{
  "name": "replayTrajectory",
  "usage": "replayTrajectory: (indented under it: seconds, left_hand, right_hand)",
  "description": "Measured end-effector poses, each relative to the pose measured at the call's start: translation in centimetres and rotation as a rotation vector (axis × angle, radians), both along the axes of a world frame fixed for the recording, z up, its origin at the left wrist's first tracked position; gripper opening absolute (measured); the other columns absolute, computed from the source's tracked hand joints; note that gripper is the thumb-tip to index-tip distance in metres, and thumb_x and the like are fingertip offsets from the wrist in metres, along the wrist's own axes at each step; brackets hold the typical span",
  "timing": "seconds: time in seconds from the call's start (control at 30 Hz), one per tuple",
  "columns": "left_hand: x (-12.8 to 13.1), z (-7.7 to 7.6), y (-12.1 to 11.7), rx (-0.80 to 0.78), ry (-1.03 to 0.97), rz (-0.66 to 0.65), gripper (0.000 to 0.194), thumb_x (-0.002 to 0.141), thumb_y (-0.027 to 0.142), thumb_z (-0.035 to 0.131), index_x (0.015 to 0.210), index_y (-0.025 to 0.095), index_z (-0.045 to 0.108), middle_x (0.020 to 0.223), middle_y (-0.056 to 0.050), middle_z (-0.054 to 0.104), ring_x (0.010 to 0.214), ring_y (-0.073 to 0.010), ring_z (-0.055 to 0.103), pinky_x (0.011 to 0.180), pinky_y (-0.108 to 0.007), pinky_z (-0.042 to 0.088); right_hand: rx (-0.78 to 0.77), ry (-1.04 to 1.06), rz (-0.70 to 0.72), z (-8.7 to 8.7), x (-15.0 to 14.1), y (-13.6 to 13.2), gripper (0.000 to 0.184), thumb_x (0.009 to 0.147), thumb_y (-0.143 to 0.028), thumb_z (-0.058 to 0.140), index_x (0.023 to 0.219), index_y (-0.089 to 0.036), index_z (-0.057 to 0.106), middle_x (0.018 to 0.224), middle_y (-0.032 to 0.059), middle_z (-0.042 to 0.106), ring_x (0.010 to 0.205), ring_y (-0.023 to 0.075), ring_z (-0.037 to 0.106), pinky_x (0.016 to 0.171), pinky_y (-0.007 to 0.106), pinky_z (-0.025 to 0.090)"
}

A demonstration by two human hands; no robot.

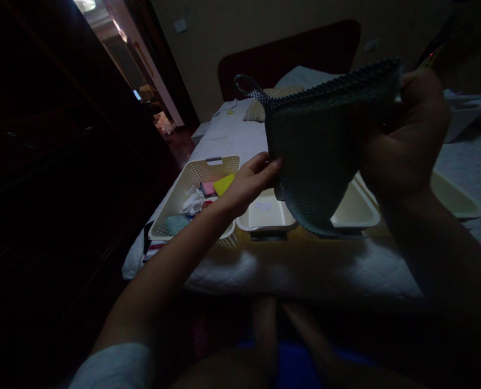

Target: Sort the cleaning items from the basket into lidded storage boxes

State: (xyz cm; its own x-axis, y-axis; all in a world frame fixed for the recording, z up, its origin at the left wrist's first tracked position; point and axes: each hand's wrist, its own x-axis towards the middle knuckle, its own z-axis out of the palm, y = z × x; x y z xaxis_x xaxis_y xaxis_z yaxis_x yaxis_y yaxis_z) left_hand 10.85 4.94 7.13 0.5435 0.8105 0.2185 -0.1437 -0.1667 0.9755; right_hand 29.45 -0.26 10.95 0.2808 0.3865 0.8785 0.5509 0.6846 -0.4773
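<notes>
A grey-green cleaning cloth (313,156) with a checkered trim and a hanging loop is held up in front of me, above the bed. My left hand (254,183) pinches its left edge between thumb and fingers. At the upper right, my right hand (412,127) grips the opposite corner, closed around the fabric. The cloth's lower edge hangs over two white trays, partly covering them.
On the bed (224,138), a perforated white basket (191,174) holds folded cloths, one yellow (223,185). Beside it stand a small white tray (264,229), another tray (357,222) and a container (456,197) at right. The room is dim.
</notes>
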Motion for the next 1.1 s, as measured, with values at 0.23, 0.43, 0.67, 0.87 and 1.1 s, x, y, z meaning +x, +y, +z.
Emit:
replayTrajectory:
  seconds: [0.23,0.43,0.67,0.87,1.1]
  left_hand:
    - [-0.2,-2.4,0.8,0.044,0.092,-0.127,0.035,0.063,0.022,0.08,0.094,0.015,0.065,0.102,-0.007,0.07,0.1,-0.0226,0.065,0.094,-0.04,0.048]
    - [-0.9,-2.0,0.9,-0.031,0.085,-0.14,0.042,0.06,0.029,0.084,0.095,0.015,0.066,0.1,-0.008,0.072,0.1,-0.0225,0.065,0.093,-0.039,0.048]
    - [0.1,-1.5,-0.3,-0.129,-0.04,-0.058,0.046,0.068,0.049,0.078,0.1,0.017,0.066,0.104,-0.007,0.071,0.108,-0.0257,0.063,0.094,-0.04,0.049]
    - [0.0,-1.2,0.2,-0.093,-0.165,0.052,0.045,0.073,0.047,0.074,0.106,0.018,0.062,0.108,-0.007,0.07,0.115,-0.0261,0.06,0.099,-0.041,0.046]
    - [-1.5,-0.5,0.8,-0.149,-0.162,0.088,0.048,0.065,0.041,0.079,0.103,0.018,0.062,0.105,-0.005,0.07,0.106,-0.0234,0.064,0.093,-0.036,0.049]
  right_hand:
    - [0.064,-0.044,-0.127,0.2,0.5,0.2,0.028,0.088,-0.043,0.06,0.08,-0.021,0.044,0.08,-0.0029,0.052,0.081,0.0097,0.054,0.068,0.028,0.039]
    - [0.044,0.021,-0.018,-0.4,0.7,0.7,0.02,0.087,-0.028,0.062,0.08,-0.02,0.046,0.08,-0.0036,0.052,0.073,0.0068,0.051,0.066,0.026,0.039]
    - [-0.077,0.162,0.146,-1.1,-0.7,1.0,0.016,0.083,-0.019,0.067,0.083,-0.019,0.051,0.078,-0.0017,0.057,0.069,0.008,0.053,0.063,0.023,0.043]
    - [-0.438,0.218,0.425,-3.6,-0.5,1.0,0.035,0.077,-0.048,0.071,0.093,-0.021,0.057,0.088,0.0022,0.065,0.081,0.0159,0.063,0.07,0.029,0.052]
    - [-0.633,0.041,0.455,-5.2,0.5,0.9,0.038,0.077,-0.048,0.068,0.102,-0.019,0.065,0.101,0.0056,0.069,0.096,0.0248,0.064,0.085,0.041,0.053]
